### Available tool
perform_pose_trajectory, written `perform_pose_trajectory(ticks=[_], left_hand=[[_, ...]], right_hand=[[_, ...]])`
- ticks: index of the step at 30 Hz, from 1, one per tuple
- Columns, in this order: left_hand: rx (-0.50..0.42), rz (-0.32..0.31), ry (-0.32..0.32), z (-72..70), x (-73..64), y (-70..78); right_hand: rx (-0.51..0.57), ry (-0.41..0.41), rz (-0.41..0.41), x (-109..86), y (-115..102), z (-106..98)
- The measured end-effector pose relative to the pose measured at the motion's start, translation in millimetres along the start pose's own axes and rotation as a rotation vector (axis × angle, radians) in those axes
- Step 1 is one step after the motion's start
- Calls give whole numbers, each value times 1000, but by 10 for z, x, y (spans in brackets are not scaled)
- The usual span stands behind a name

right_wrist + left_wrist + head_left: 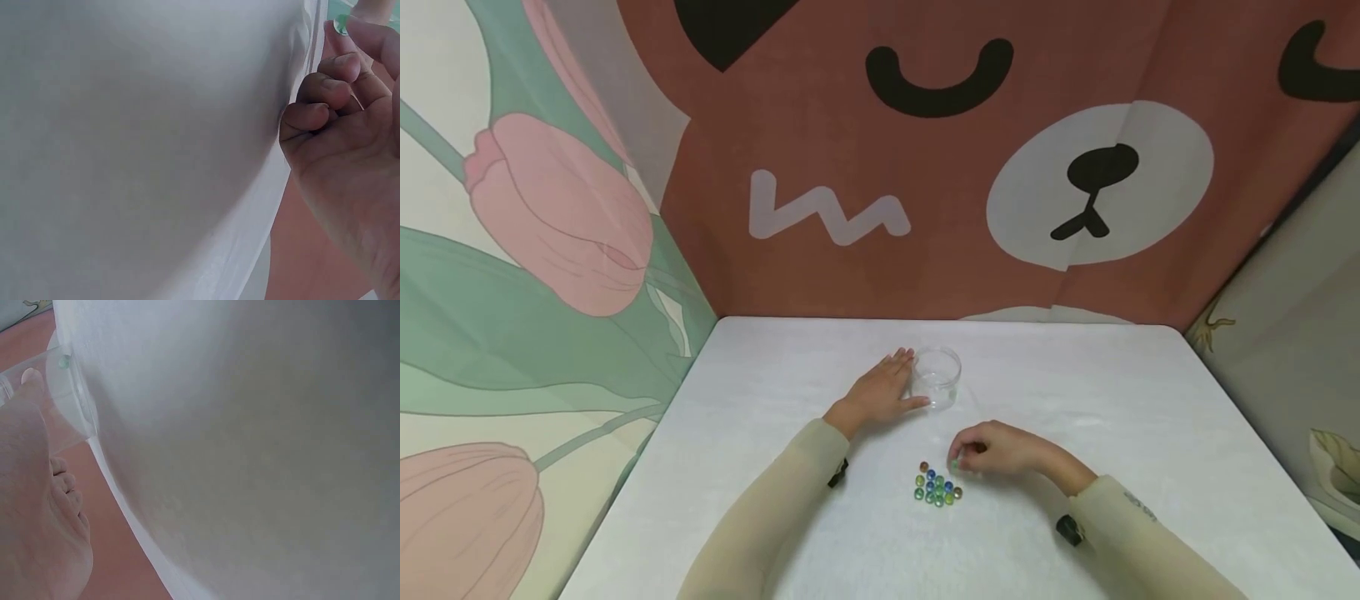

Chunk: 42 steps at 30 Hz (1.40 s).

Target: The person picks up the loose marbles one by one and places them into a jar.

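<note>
My left hand [880, 392] rests against the left side of a clear round plastic cup [937, 392], fingers straight along its far left edge and thumb stretched across its front. Through the cup wall [59, 428] the left wrist view shows a small green marble [64, 361] near the base. Thumb and forefinger of my right hand [996, 447] pinch a green glass marble [340, 25], while the other fingers curl toward the palm. Just left of that hand lies a cluster of glass marbles [939, 492] in green, blue, yellow and amber.
The white-covered table [1060, 375] meets a brown cloth [820, 283] printed with a bear's face at the back. Flowered cloth [565, 217] hangs along the left side. Dark wrist cameras [1070, 530] sit under both sleeves.
</note>
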State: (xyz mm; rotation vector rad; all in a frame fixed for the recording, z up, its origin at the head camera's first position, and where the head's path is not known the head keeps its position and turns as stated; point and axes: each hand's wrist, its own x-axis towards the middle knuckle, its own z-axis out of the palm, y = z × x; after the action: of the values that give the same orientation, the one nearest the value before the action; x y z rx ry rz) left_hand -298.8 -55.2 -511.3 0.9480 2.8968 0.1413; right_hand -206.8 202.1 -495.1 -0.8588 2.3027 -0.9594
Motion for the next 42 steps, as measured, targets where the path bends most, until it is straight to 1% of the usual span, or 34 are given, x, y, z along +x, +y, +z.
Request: perform_pose_trajectory(ticks=[4, 7, 12, 16, 24, 28, 30, 37, 42], left_hand=[[2, 6, 5, 3, -4, -3], [-11, 10, 13, -24, -11, 3], [-7, 8, -1, -48, -20, 11], [12, 4, -3, -34, -16, 26], [7, -4, -16, -37, -17, 46], [6, -9, -10, -48, -24, 42], [5, -8, -8, -51, -25, 36], [-8, 3, -10, -57, -18, 31], [-1, -3, -13, -48, -13, 28]], right_hand=[[20, 34, -2, 4, 29, -16], [22, 61, -12, 14, 35, -49], [41, 121, -11, 39, 22, -115], [95, 217, 47, 34, 4, -171], [175, 426, 138, 99, -26, -301], [201, 506, 150, 168, -67, -360], [204, 527, 159, 205, -81, -381], [226, 583, 235, 328, -101, -412], [229, 609, 248, 406, -105, -441]])
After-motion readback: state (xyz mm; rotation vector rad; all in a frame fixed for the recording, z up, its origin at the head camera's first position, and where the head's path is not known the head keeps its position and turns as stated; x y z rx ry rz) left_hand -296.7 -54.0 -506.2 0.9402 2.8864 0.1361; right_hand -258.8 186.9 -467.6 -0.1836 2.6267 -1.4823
